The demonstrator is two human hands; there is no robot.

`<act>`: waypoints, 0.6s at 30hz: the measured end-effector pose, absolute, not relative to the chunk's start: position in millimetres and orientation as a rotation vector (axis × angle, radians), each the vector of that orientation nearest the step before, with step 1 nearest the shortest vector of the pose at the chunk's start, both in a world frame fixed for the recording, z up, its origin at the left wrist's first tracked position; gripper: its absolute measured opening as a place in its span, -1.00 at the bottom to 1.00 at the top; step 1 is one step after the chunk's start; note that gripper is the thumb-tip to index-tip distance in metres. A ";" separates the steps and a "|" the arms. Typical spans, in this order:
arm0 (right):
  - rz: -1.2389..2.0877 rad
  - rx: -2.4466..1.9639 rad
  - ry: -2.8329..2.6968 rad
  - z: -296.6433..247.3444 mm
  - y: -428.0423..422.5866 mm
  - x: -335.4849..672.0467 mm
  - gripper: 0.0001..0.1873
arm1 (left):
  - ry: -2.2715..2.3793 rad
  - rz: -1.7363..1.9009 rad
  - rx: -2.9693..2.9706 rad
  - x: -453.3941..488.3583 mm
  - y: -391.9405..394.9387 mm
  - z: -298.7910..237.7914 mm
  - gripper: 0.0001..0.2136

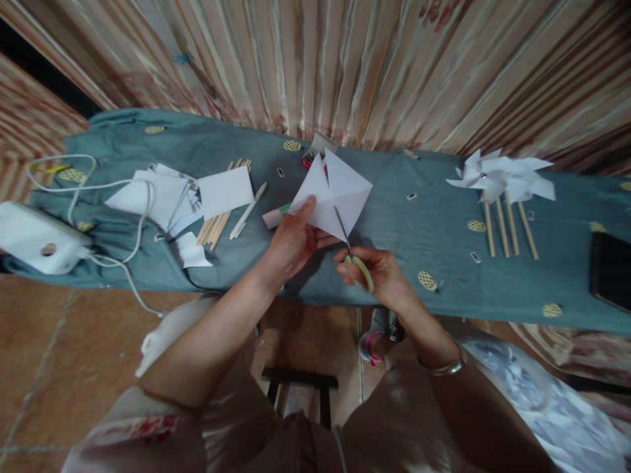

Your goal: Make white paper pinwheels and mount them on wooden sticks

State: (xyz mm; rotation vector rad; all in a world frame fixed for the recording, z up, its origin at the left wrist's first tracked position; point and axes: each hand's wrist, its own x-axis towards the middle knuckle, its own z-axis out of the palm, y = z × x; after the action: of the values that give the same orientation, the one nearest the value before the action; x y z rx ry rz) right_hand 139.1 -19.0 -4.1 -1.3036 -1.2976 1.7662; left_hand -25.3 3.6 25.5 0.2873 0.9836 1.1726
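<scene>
My left hand (296,240) pinches a square of white paper (349,187), thumb on top and fingers beneath. Fold lines cross the sheet, and a slit opens at its far corner. In my right hand (377,272) is a pair of scissors (362,269) with pale green handles. Their blades lie at the paper's near corner, pointing toward its middle. Behind the sheet, partly covered by it, sits a small red container (308,159). A flat pink and green item (273,217) sticks out from under the paper on the left.
White paper pinwheels (503,174) on wooden sticks lie at the right, near a dark phone (610,269). Leftward are wooden sticks (214,228), a white pen (248,211), paper sheets (165,197) and a white device (42,238) with a looping cable. A curtain (315,72) hangs behind the table.
</scene>
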 end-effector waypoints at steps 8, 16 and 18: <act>1.749 -1.304 -1.341 -1.0 -19.5 137.9 -0.58 | 0.999 1.172 0.299 -24.3 3.2 26.7 -0.71; 1.774 -1.338 -1.253 5.1 -19.5 134.4 -0.57 | 0.979 1.162 0.344 -25.1 2.6 25.5 -0.70; 1.775 -1.337 -1.251 5.2 -19.3 134.6 -0.57 | 0.959 1.164 0.352 -25.4 2.3 24.4 -0.70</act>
State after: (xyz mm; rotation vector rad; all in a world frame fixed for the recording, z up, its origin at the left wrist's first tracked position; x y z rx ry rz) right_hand 134.6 -19.3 5.2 -1.3374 -1.2506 1.7747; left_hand -25.4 2.3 24.4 0.3515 0.9592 1.1638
